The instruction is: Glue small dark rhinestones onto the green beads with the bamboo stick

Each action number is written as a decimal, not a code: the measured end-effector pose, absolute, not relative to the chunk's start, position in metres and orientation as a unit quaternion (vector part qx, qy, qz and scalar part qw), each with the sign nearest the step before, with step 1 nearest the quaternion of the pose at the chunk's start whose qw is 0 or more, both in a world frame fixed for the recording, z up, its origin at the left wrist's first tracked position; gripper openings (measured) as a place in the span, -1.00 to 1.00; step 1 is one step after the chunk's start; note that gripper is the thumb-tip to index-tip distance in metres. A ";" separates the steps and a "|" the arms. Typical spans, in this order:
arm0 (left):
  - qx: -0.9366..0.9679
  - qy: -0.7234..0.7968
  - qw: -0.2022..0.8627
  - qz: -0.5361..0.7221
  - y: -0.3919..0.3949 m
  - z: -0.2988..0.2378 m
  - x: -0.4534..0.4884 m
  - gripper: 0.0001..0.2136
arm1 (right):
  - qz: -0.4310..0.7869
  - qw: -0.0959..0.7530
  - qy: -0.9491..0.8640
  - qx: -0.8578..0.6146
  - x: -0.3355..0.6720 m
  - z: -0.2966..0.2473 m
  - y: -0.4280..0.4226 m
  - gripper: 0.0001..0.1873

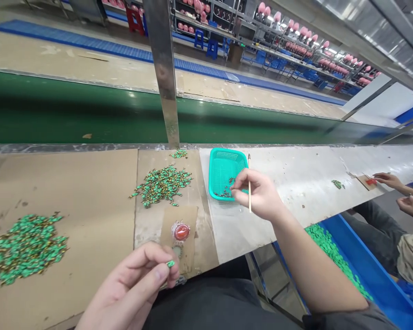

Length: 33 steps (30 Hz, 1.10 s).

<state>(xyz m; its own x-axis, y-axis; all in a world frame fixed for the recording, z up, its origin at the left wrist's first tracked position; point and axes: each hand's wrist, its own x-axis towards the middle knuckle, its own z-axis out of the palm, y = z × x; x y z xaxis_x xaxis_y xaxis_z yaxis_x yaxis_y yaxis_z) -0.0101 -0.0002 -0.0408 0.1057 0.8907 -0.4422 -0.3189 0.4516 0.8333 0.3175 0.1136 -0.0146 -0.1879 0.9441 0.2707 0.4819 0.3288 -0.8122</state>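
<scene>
My left hand [134, 284] is closed near the table's front edge, pinching a small green piece [170, 264] between thumb and fingers. My right hand [256, 192] is over the right side of a turquoise basket [210, 176], with a thin paintbrush [249, 201] held upright in it, dark tip up. Its thumb and forefinger meet above small dark pieces [222, 195] in the basket; whether they also pinch one is unclear. Between my hands, a round dish of red paint [181, 232] sits on a cardboard scrap [168, 220].
Piles of green-and-gold pieces lie at left [29, 247] and centre [163, 183]. Behind the table runs a green conveyor belt [72, 114] with a metal post [163, 78]. At right are a co-worker's hands [388, 179] and a blue bin [371, 266] of green pieces.
</scene>
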 end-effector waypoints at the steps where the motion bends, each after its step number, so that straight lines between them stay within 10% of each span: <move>1: 0.286 0.501 0.688 0.440 0.000 -0.041 -0.009 -0.63 | 0.308 0.417 -0.705 -0.484 0.312 -0.014 0.105 -0.95; 17: 0.340 0.459 0.706 0.419 0.002 -0.026 -0.001 -0.66 | 0.552 0.450 -0.599 -0.366 0.249 -0.007 0.026 -0.90; 33: 0.283 0.439 0.745 0.415 -0.012 -0.008 0.006 -0.65 | 0.289 0.459 -0.772 -0.331 0.237 -0.004 0.011 -0.97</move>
<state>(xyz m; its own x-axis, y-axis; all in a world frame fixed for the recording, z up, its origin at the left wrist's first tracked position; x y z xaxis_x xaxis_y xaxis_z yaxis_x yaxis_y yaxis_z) 0.0058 -0.0124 -0.0076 0.2696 0.8666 -0.4199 -0.3693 0.4957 0.7861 0.2372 0.0105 -0.0035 -0.3589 0.7769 0.5173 0.2450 0.6133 -0.7509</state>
